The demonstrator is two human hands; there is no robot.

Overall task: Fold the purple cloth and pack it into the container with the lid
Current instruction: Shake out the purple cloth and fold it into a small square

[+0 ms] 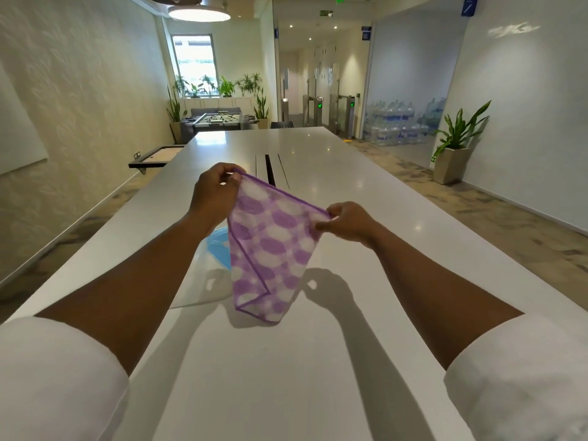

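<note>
The purple-and-white patterned cloth (270, 246) hangs doubled over above the white table (318, 361), its lower corner close to the surface. My left hand (213, 196) pinches the cloth's upper left corner. My right hand (348, 221) pinches the upper right corner, so the top edge is stretched between both hands. Behind the cloth and my left forearm lies a clear container (203, 288) with a blue lid (219, 249); both are mostly hidden.
A dark cable slot (270, 173) runs along the table's middle beyond my hands. The table's left edge drops off near my left forearm. A potted plant (455, 144) stands by the right wall, a foosball table (218, 120) at the far end.
</note>
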